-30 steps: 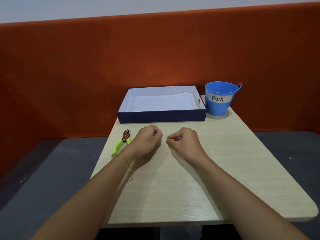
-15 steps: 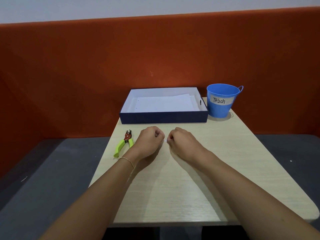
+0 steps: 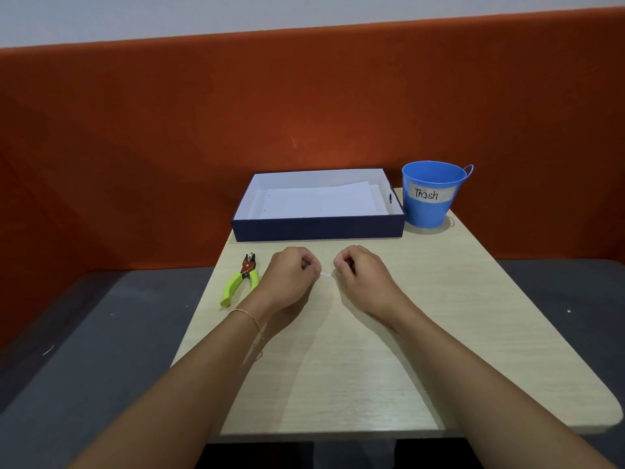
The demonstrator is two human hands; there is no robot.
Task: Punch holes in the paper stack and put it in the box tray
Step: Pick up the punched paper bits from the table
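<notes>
Light wood-grain table (image 3: 372, 367), from centre to lower right of frame. Directly on it: navy box tray (image 3: 318, 228) at the far edge; blue bucket (image 3: 427, 213) labelled "Trash", just right of the tray; green-handled punch pliers (image 3: 238, 282) near the left edge.

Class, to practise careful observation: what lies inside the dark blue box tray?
A white paper stack lies flat in the box tray, with two small holes near its left edge. Anything beneath the sheets, and the floor behind the near wall, is hidden.
</notes>
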